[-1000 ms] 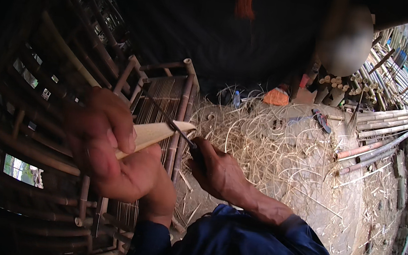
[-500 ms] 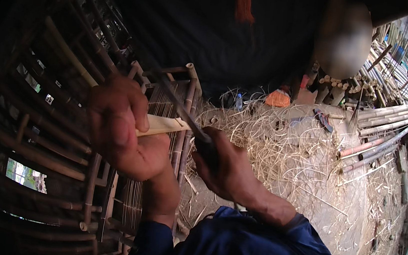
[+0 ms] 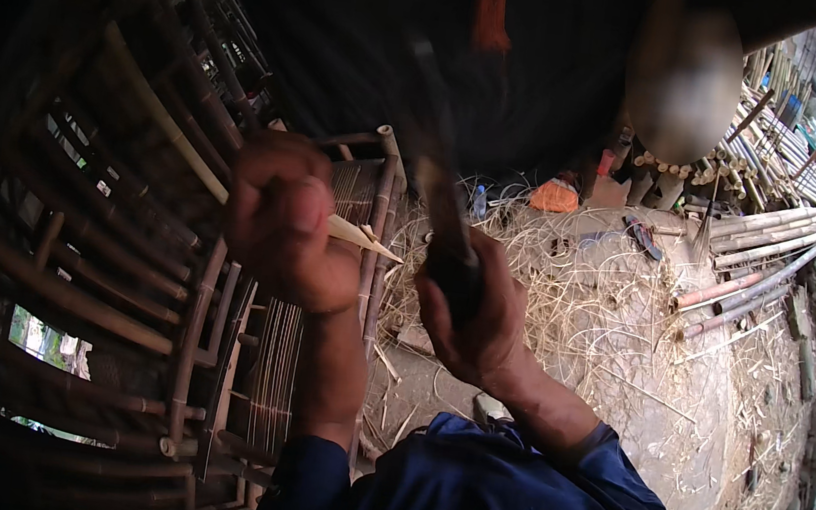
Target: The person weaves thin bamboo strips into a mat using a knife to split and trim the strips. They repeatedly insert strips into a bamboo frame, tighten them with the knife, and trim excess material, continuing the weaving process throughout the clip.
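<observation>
My left hand [image 3: 285, 226] is closed round a pale bamboo strip [image 3: 355, 233], whose split, pointed end sticks out to the right. In my right hand [image 3: 482, 314] is the dark handle of a large knife [image 3: 445, 199]. Its blade points up and away, smeared by motion, and stands apart from the strip. Beneath my left forearm is a bamboo bench [image 3: 274, 371] with a slatted top.
Thin bamboo shavings [image 3: 566, 283] litter the ground to the right. Bamboo poles [image 3: 761, 245] lie stacked farther right, near a sandal [image 3: 643, 238] and an orange bag [image 3: 556, 195]. Along the left stands a bamboo frame [image 3: 90, 309]. A dark hanging cloth [image 3: 372, 39] fills the top.
The knife has come off the strip and swung upright, away from it, as my right hand moved slightly right. My left hand has shifted right and up with the strip, whose end now looks pointed.
</observation>
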`<state>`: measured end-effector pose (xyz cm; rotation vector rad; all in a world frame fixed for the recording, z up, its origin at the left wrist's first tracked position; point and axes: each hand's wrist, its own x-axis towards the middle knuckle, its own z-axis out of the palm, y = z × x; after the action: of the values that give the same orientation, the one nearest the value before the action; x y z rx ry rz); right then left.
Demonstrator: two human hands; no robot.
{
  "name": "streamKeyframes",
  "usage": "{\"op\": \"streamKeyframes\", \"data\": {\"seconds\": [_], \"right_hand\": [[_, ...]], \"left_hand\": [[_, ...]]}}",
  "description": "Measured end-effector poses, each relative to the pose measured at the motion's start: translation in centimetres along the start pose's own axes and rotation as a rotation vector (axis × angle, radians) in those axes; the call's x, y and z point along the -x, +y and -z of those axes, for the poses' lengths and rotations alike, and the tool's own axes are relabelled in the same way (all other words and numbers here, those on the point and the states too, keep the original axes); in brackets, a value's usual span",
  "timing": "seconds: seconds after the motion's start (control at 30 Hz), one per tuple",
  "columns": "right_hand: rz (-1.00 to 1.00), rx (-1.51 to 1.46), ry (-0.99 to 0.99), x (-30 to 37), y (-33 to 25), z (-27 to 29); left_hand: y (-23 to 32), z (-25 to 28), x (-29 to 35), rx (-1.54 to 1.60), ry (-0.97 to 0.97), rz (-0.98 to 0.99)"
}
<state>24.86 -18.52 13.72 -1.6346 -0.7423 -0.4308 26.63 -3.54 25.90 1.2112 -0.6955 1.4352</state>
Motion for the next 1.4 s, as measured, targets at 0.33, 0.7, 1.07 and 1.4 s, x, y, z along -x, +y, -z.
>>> {"op": "streamKeyframes", "data": {"seconds": [0.33, 0.7, 1.07, 1.4], "right_hand": [[-0.745, 0.386, -0.613, 14.1, 20.0, -6.2], [-0.353, -0.395, -0.358, 5.4, 10.0, 3.2], [0.290, 0.051, -0.220, -0.9, -0.2, 21.1], [0.278, 0.037, -0.319, 0.1, 2.4, 25.9]], "left_hand": [[3.7, 4.5, 0.3, -0.074, -0.120, 0.018], [2.9, 1.4, 2.5, -0.089, -0.162, 0.239], [0.9, -12.9, 9.6, -0.096, -0.269, 0.317], [0.8, -17.6, 13.5, -0.253, -0.275, 0.323]]}}
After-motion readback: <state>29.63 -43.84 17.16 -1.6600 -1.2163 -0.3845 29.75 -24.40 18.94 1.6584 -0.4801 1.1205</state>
